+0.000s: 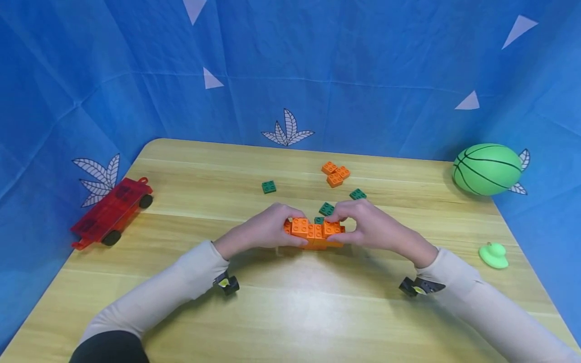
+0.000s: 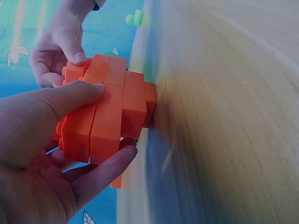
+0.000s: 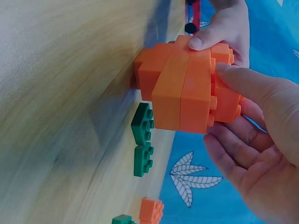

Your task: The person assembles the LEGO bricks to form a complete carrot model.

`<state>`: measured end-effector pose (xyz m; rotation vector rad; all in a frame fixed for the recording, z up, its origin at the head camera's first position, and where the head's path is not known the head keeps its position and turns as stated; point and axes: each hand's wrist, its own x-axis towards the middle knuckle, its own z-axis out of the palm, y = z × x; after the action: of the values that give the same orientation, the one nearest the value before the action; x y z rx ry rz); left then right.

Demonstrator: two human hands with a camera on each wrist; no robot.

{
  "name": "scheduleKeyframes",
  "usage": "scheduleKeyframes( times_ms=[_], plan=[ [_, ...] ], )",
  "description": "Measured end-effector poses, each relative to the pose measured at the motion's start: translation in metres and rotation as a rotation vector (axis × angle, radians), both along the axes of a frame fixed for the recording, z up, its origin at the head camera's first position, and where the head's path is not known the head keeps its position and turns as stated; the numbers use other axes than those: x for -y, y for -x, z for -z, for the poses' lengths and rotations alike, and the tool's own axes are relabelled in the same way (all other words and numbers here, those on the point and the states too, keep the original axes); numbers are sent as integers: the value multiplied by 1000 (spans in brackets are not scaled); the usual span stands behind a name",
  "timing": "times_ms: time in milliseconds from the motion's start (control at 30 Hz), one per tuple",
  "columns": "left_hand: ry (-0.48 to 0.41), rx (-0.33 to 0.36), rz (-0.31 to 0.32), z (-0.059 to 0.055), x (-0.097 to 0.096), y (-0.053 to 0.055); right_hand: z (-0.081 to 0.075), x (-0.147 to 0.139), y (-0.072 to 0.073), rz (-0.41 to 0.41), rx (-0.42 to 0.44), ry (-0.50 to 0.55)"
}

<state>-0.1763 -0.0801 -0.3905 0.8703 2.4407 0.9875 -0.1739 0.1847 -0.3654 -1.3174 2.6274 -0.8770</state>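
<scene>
A stepped block of joined orange toy bricks (image 1: pixel 316 237) stands at the middle of the wooden table, narrower at its foot than higher up. My left hand (image 1: pixel 277 227) grips its left end, the thumb lying along the near face in the left wrist view. On the other end, my right hand (image 1: pixel 369 224) pinches a studded orange brick (image 1: pixel 332 228) in the top layer between thumb and fingers. Seen from the right wrist, the block's layers (image 3: pixel 168 88) widen upward. Just behind it lie a green brick (image 1: pixel 326 208) and another, partly hidden green brick (image 1: pixel 319 220).
Loose orange bricks (image 1: pixel 335 180) lie farther back, with a green brick (image 1: pixel 269 187) to their left and a green brick (image 1: pixel 358 194) to their right. A red toy wagon (image 1: pixel 113 212) sits far left. On the right are a green ball (image 1: pixel 487 169) and a green rubber duck (image 1: pixel 494 255).
</scene>
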Motion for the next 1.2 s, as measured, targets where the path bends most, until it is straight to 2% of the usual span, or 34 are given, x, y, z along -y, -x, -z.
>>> scheduleKeyframes(
  times_ms=[367, 633, 1200],
  plan=[
    [-1, 5, -3, 1, 2, 1, -2, 2, 1, -1, 8, -6],
    [6, -8, 7, 0, 2, 2, -1, 5, -1, 73, 20, -19],
    [-24, 25, -7, 1, 1, 2, 4, 24, -4, 102, 38, 35]
  ],
)
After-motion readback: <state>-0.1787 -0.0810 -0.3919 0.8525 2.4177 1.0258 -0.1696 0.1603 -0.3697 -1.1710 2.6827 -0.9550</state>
